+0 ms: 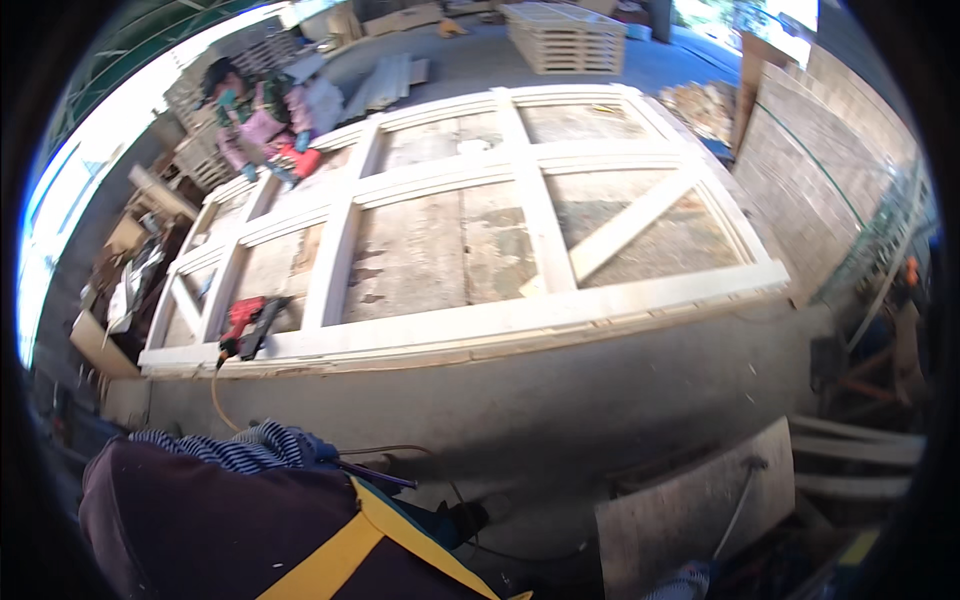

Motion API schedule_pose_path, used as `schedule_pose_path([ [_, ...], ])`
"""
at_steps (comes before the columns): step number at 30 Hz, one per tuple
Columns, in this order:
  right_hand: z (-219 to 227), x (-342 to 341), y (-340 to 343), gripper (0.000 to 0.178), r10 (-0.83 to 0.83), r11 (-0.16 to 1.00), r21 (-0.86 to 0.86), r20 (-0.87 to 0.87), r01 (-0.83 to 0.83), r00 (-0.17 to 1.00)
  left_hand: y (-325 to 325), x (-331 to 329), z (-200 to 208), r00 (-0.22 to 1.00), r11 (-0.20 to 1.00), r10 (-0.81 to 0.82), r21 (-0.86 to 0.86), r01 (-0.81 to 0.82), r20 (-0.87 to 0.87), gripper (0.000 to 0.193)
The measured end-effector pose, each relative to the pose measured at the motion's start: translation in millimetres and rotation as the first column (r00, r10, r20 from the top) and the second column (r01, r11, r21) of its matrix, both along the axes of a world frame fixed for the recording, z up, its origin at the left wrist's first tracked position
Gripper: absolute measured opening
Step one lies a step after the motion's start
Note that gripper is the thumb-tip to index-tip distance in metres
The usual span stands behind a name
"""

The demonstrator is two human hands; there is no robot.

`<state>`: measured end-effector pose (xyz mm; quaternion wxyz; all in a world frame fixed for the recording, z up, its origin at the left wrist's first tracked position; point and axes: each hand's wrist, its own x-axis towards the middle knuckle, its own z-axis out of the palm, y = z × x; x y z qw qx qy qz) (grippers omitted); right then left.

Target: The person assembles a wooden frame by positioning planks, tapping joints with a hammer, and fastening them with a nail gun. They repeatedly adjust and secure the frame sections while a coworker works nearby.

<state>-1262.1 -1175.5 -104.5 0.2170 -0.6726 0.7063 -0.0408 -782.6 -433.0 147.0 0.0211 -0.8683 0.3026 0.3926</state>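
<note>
At the lower right, my right hand (690, 578), mostly cut off by the lower edge, is closed round the handle of a hammer (737, 510). The hammer's head points away from me, over a wooden board (640, 530). Beside my dark jacket, below a striped sleeve, my left hand (318, 450) shows as a small blue patch. A thin purple rod (380, 474) sticks out from it; the fingers are hidden. Ahead lies a large pale timber frame (480, 318) with crossbars and diagonal braces. A red and black nail gun (250, 322) rests on its near left edge.
A co-worker (265, 120) at the far left leans over the frame with a red power tool (300, 160). An air hose (217, 400) hangs from the nail gun. Stacked pallets (566, 40) stand behind; tall panels (800, 170) lean at the right. Scrap timber (860, 445) lies lower right.
</note>
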Motion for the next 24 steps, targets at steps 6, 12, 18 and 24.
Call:
schedule_pose_path([
  [6, 26, 83, -83, 0.049, 0.069, 0.998, 0.006, -0.008, -0.069, 0.998, 0, -77, -29, 0.991, 0.993, 0.119, -0.001, -0.120, -0.060, 0.036],
  [12, 48, 136, -68, 0.048, 0.052, 0.998, 0.026, 0.029, -0.053, 0.998, 21, -99, -20, 0.985, 0.986, 0.168, -0.003, -0.169, -0.048, 0.036],
  [18, 67, 171, -26, 0.047, -0.031, 0.999, 0.016, 0.144, 0.029, 0.989, 46, -70, -32, 0.992, 0.992, 0.119, -0.036, -0.121, -0.050, 0.036],
  [24, 102, 186, 19, 0.046, -0.146, 0.988, 0.007, 0.338, 0.153, 0.930, 63, -53, -42, 0.995, 0.994, 0.076, -0.077, -0.081, -0.067, 0.036],
])
